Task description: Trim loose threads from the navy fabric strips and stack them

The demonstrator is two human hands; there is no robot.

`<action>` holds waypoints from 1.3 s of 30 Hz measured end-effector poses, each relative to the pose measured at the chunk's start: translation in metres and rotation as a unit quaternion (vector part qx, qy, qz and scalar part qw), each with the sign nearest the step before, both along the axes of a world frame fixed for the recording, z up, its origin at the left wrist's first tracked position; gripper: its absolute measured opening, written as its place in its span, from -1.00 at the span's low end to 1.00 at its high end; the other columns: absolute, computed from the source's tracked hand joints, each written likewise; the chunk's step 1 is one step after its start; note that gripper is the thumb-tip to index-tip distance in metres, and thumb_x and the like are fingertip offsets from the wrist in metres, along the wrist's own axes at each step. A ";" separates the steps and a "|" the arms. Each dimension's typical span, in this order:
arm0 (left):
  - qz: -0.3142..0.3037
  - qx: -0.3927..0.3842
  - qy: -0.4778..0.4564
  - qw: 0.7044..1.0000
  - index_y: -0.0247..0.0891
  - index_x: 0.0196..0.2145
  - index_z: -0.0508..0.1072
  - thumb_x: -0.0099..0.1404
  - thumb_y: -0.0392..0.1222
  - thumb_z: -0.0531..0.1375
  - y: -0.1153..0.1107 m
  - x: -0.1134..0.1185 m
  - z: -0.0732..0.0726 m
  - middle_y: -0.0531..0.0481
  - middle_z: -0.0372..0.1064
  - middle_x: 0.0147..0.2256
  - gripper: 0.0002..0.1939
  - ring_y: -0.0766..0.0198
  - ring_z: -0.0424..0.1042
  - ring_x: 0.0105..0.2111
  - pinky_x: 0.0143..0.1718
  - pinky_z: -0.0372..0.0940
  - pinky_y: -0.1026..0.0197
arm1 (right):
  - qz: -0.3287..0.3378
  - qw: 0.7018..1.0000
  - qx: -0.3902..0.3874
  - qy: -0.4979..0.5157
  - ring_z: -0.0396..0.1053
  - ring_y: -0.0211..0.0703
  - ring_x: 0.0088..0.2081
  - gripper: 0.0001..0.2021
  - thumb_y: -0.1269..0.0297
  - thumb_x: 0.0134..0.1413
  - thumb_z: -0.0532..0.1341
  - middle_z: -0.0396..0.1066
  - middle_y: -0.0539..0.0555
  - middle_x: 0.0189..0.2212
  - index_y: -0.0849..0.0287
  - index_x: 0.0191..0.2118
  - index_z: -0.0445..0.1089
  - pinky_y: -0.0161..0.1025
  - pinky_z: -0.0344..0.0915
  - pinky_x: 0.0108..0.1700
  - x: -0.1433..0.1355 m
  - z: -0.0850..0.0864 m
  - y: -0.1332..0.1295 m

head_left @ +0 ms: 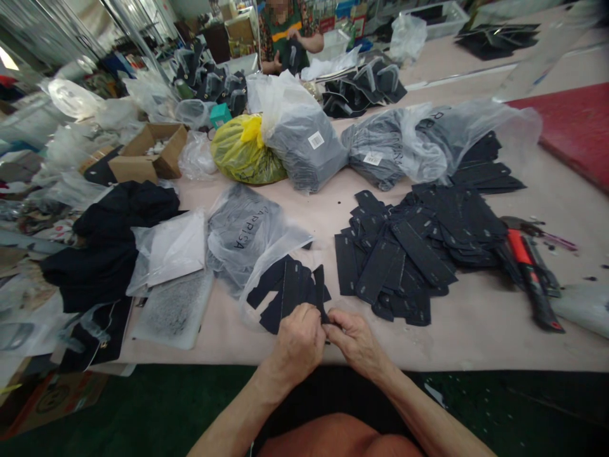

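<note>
Near the table's front edge, my left hand (301, 336) and my right hand (353, 336) meet, both with fingers pinched on a narrow dark fabric strip (320, 289) that stands up between them. Just behind my left hand lie several dark fabric pieces (291, 285), partly in the mouth of a clear plastic bag (242, 231) with black lettering. To the right of my hands spreads a large loose pile of dark strips (404, 247). The lower end of the held strip is hidden by my fingers.
A red-handled hammer (528, 270) lies at the right. White packets (178, 247) and a speckled pad (174, 311) are at the left. Filled bags (304, 146), a yellow bag (247, 152) and an open carton (150, 152) stand behind. Across the table, a person (288, 38) holds a dark piece.
</note>
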State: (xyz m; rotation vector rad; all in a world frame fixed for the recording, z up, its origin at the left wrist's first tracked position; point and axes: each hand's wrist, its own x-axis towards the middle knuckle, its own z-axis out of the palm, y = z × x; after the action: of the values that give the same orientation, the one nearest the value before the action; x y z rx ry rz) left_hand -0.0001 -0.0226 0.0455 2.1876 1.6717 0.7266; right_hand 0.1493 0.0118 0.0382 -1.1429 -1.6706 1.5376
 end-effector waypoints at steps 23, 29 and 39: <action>0.329 -0.248 -0.649 0.640 -0.28 -0.46 0.35 0.10 0.18 0.19 0.018 -0.069 0.009 0.13 0.22 -0.64 -0.59 0.44 0.14 -0.72 -0.75 -0.09 0.38 | 0.099 0.943 -0.267 0.174 0.10 -0.28 -0.51 -0.74 0.08 -0.02 0.30 0.26 -0.03 -0.58 0.20 -0.47 0.41 -0.28 0.00 -0.43 0.042 -0.030 -0.017; 0.302 -0.271 -0.553 0.728 -0.33 -0.49 0.39 0.01 0.04 0.36 0.014 -0.060 0.017 0.20 0.16 -0.68 -0.63 0.57 0.05 -0.74 -0.73 -0.16 0.45 | 0.169 0.948 -0.237 0.128 0.32 -0.08 -0.27 -0.70 0.08 -0.06 0.32 0.42 0.06 -0.33 0.17 -0.24 0.46 -0.21 0.20 -0.23 0.046 -0.005 0.001; 0.247 -0.367 -0.606 0.661 -0.29 -0.50 0.33 -0.05 0.11 0.39 0.008 -0.024 0.006 0.24 0.07 -0.73 -0.56 0.55 -0.07 -0.78 -0.74 -0.22 0.40 | 0.069 0.925 -0.338 0.161 0.23 -0.35 -0.58 -0.71 0.12 -0.15 0.39 0.38 -0.06 -0.56 0.23 -0.37 0.42 -0.37 0.14 -0.49 0.000 0.009 0.021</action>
State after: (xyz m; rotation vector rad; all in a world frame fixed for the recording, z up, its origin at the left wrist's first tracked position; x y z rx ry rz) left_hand -0.0238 -0.0147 0.0520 0.3435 1.2987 1.0183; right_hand 0.1495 0.0332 0.0470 -1.0156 -1.0334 2.3498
